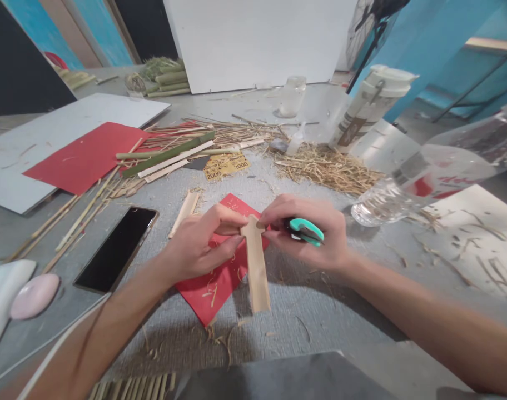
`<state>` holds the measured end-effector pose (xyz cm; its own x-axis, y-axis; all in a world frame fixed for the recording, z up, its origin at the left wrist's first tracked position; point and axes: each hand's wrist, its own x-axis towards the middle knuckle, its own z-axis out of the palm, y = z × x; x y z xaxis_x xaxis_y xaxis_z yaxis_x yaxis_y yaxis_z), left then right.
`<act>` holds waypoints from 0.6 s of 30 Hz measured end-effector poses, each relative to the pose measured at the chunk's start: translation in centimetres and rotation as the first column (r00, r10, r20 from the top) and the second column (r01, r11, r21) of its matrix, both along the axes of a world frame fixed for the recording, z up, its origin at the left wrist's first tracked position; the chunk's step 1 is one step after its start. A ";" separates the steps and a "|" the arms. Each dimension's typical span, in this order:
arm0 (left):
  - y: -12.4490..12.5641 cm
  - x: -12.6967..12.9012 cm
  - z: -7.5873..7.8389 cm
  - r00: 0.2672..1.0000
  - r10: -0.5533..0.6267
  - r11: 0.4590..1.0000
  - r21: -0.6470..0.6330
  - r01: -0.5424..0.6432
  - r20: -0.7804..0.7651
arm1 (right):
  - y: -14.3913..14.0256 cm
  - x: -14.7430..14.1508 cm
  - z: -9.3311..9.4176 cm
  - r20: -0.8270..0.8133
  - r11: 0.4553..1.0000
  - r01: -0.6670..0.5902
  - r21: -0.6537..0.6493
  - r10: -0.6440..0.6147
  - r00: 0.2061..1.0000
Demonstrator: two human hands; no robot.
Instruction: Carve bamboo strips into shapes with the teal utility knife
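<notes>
A pale, flat strip of split bamboo (257, 272) is pinched at its far end between both hands, and its near end points toward me. My left hand (205, 236) grips it with thumb and fingers from the left. From the right, my right hand (309, 228) pinches the same end. A tool with a turquoise and black handle (306, 230) is tucked in my right palm; its working end is hidden, so its kind is unclear. Beneath the hands lies a red sheet (212, 283) scattered with thin shavings. Another short pale strip (185, 212) rests behind my left hand.
A phone (117, 248) and a pink oval object (35, 296) lie left. Stalks and a green strip (170, 155) are heaped behind, beside a straw pile (324, 166). A plastic bottle (420, 178), a white-lidded tumbler (370, 108) and a jar (293, 97) stand right and behind.
</notes>
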<state>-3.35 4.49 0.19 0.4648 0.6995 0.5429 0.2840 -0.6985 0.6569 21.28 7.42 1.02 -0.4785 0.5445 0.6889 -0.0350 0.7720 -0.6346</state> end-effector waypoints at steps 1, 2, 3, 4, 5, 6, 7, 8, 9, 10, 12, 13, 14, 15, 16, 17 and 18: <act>0.0 0.0 0.1 1.000 -0.007 1.000 0.022 0.007 -0.002 | -0.1 0.0 0.0 -0.004 1.000 -0.002 -0.011 0.002 1.000; 0.0 0.0 0.2 1.000 -0.011 0.999 0.053 0.011 -0.007 | -0.1 0.0 0.1 -0.007 1.000 -0.004 -0.019 0.004 1.000; 0.1 -0.1 0.4 1.000 -0.010 0.996 0.093 0.012 -0.019 | -0.2 0.0 0.1 -0.010 1.000 -0.006 -0.022 0.006 1.000; 0.1 -0.1 0.5 0.999 -0.002 0.990 0.141 0.007 -0.039 | -0.2 0.0 0.2 -0.010 1.000 -0.007 -0.024 0.006 1.000; 0.2 -0.2 0.6 0.998 0.017 0.981 0.193 -0.005 -0.063 | -0.3 0.0 0.2 -0.007 1.000 -0.006 -0.026 0.006 1.000; 0.2 -0.2 0.7 0.995 0.046 0.971 0.239 -0.023 -0.087 | -0.3 0.0 0.3 -0.003 1.000 -0.005 -0.028 0.005 1.000; 0.2 -0.3 0.8 0.991 0.075 0.960 0.278 -0.042 -0.108 | -0.3 0.1 0.3 0.003 1.000 -0.002 -0.029 0.002 1.000; 0.3 -0.3 0.8 0.987 0.101 0.950 0.307 -0.060 -0.121 | -0.3 0.1 0.3 0.007 1.000 0.003 -0.025 -0.003 1.000; 0.3 -0.3 0.9 0.985 0.118 0.942 0.327 -0.070 -0.128 | -0.3 0.1 0.4 0.010 1.000 0.008 -0.018 -0.007 1.000; 0.3 -0.3 0.9 0.984 0.126 0.937 0.341 -0.075 -0.128 | -0.3 0.1 0.4 0.012 1.000 0.012 -0.009 -0.012 1.000; 0.2 -0.3 0.9 0.984 0.128 0.931 0.357 -0.077 -0.122 | -0.4 0.1 0.3 0.013 1.000 0.016 0.009 -0.016 1.000; 0.2 -0.2 1.0 0.985 0.127 0.929 0.362 -0.075 -0.120 | -0.4 0.1 0.3 0.013 1.000 0.017 0.016 -0.017 1.000; 0.2 -0.2 0.9 0.985 0.125 0.927 0.367 -0.073 -0.121 | -0.4 0.1 0.3 0.013 1.000 0.018 0.021 -0.018 1.000; 0.2 -0.1 0.9 0.985 0.125 0.926 0.372 -0.072 -0.123 | -0.5 0.0 0.3 0.013 1.000 0.019 0.024 -0.019 1.000; 0.2 -0.1 0.9 0.984 0.128 0.923 0.377 -0.072 -0.124 | -0.5 0.0 0.3 0.013 0.999 0.019 0.026 -0.020 1.000; 0.2 -0.1 0.9 0.983 0.130 0.921 0.384 -0.072 -0.126 | -0.5 0.0 0.3 0.015 0.999 0.020 0.027 -0.021 1.000; 0.2 -0.1 0.9 0.982 0.132 0.918 0.391 -0.071 -0.131 | -0.5 0.0 0.3 0.019 0.999 0.023 0.026 -0.024 1.000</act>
<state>-3.44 4.65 1.09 0.5001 0.5001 0.7070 0.4419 -0.8495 0.2883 21.30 6.88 1.34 -0.4792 0.5384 0.6932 -0.0043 0.7883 -0.6152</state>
